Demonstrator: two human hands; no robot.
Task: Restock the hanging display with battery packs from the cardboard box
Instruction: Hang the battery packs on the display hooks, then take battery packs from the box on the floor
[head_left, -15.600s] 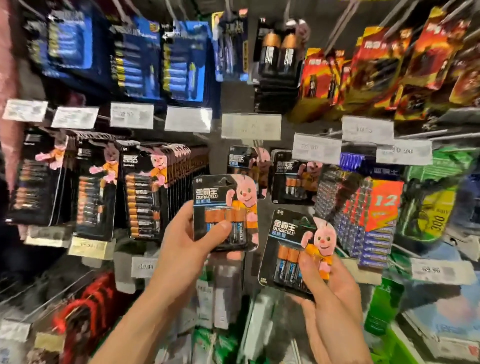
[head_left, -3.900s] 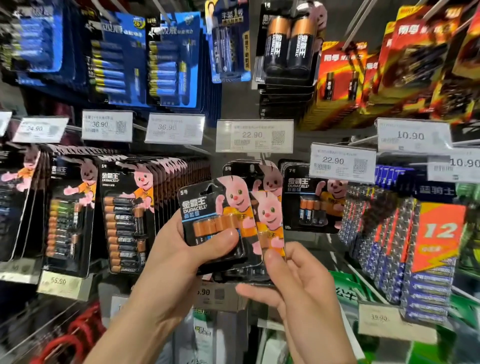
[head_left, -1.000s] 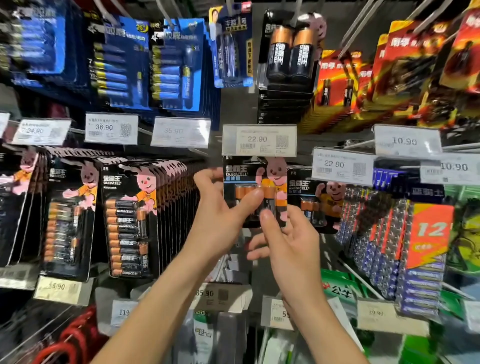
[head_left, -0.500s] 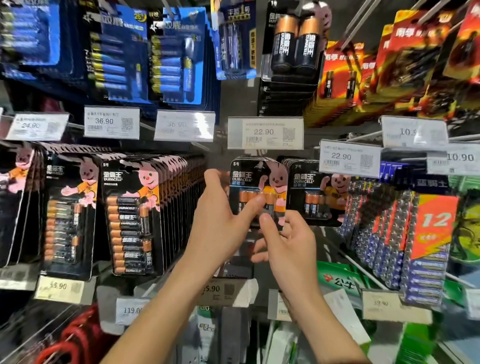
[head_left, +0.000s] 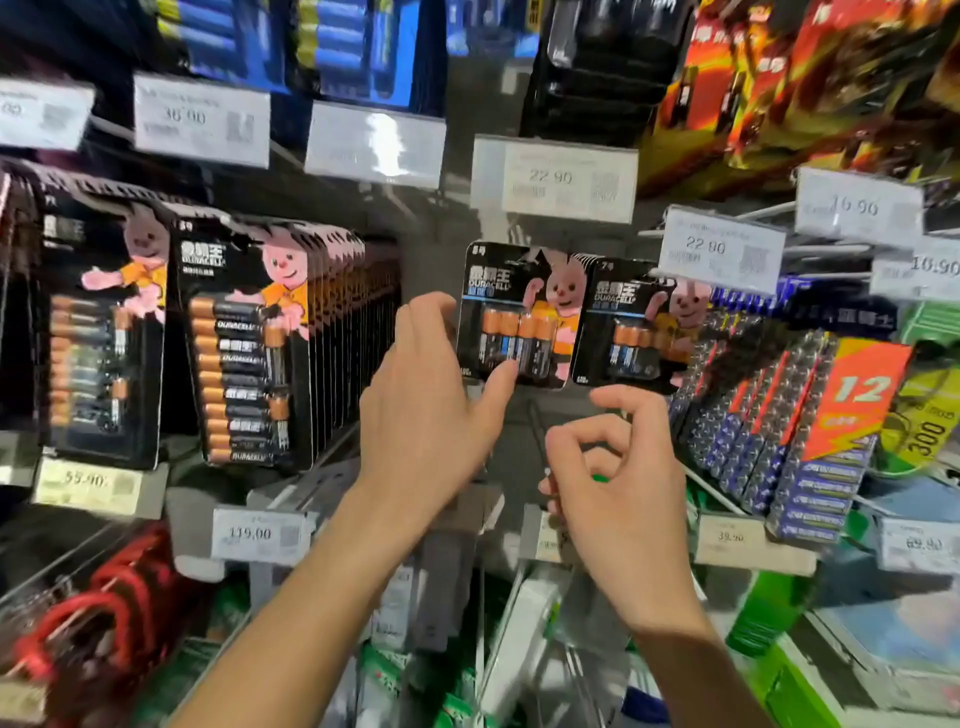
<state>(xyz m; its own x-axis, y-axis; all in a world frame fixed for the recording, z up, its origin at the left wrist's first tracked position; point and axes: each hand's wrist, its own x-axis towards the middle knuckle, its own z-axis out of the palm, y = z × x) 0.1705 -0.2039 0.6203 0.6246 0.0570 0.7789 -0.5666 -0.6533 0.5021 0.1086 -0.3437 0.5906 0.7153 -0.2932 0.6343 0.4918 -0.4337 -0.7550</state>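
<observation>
A black Duracell pack (head_left: 519, 312) with four batteries and a pink bunny hangs on the hook under the 22.90 price tag (head_left: 553, 179). My left hand (head_left: 426, 410) is just left of and below it with fingers spread; only the thumb tip touches the pack's lower left edge. My right hand (head_left: 618, 483) hovers lower, below the packs, with fingers loosely curled and nothing in it. A second, similar Duracell pack (head_left: 634, 332) hangs right beside the first. The cardboard box is out of view.
A thick row of large Duracell packs (head_left: 244, 343) hangs at left. Blue twelve-battery packs (head_left: 810, 415) hang at right, orange-red packs (head_left: 779, 78) above them. Price tags (head_left: 254, 532) jut out on lower hooks under my hands, and red cables (head_left: 104, 623) lie at lower left.
Both hands let go of the pack, which now hangs on the hook. My right hand dropped down and back; my left opened and keeps only its thumb on the pack.
</observation>
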